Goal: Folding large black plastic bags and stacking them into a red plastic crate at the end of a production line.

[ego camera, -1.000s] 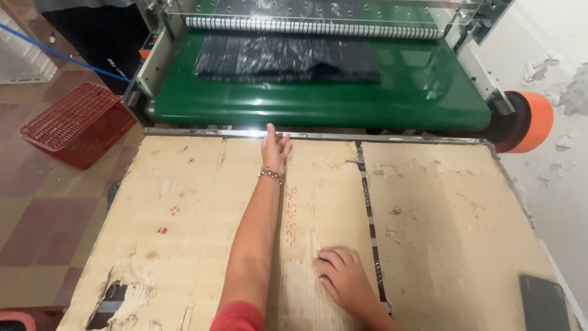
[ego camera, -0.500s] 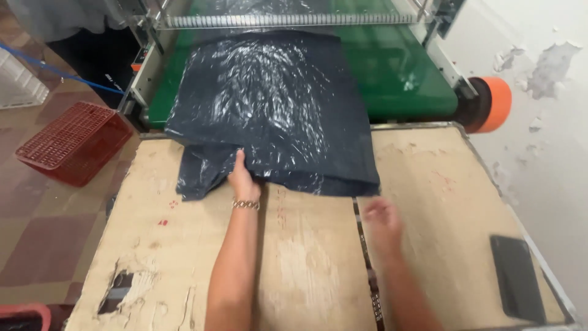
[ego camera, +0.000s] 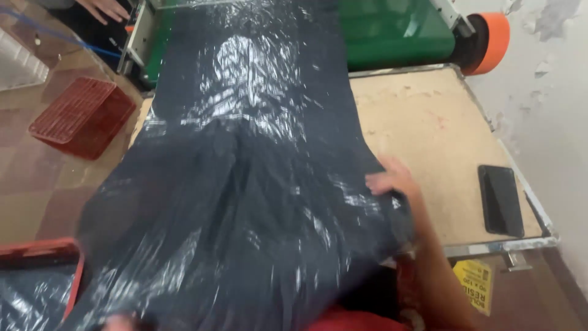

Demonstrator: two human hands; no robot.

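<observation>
Pull step: dark sheet [ego camera: 245, 202] draped from the green machine [ego camera: 398, 30] across the counter [ego camera: 429, 122].
Right hand [ego camera: 392, 181] is closed on the sheet's right edge; left hand [ego camera: 119, 322] barely shows, grip unclear. Next, judged: needs even tension on both edges, clear of the phone [ego camera: 501, 199].

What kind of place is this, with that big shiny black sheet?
Probably a small workshop that makes plastic bags. A green machine with an orange roller end feeds a long black plastic sheet onto a worn wooden worktable, where the right hand gathers it.
</observation>
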